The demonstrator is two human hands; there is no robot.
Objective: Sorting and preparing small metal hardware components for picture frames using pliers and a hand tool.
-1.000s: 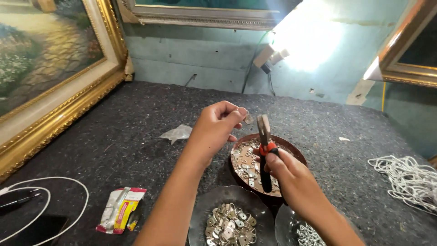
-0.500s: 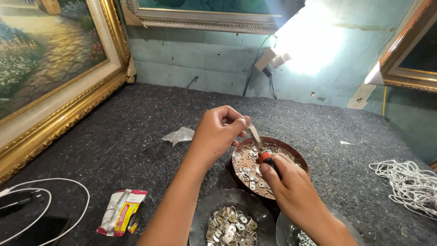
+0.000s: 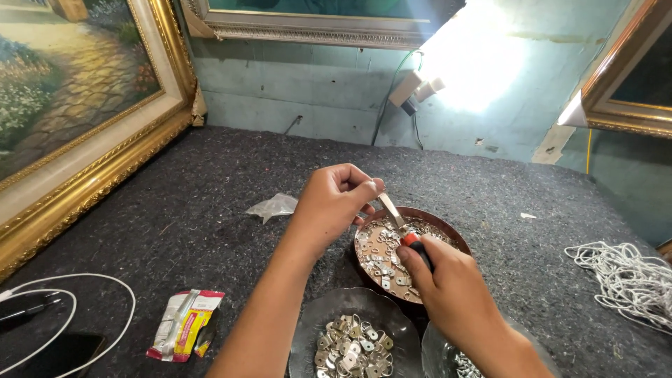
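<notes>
My left hand (image 3: 334,203) is pinched shut on a small metal piece above a brown bowl (image 3: 448,234) that holds several small metal hangers. My right hand (image 3: 448,280) grips a pair of pliers (image 3: 402,227) with red and black handles. The pliers' metal tip points up at the piece in my left fingers. A glass dish (image 3: 315,322) with several more metal hangers sits in front of the brown bowl. A second glass dish (image 3: 437,353) shows at the lower right, partly hidden by my right forearm.
A gold-framed landscape painting (image 3: 77,140) leans at the left. More frames stand at the back and right. A crumpled plastic bag (image 3: 274,206), a snack wrapper (image 3: 185,323), a white cable (image 3: 77,308) and a heap of white cord (image 3: 626,276) lie on the dark felt tabletop.
My right hand has tilted the pliers from upright toward my left fingers, so the tip now meets the small piece. My left hand stayed over the bowl.
</notes>
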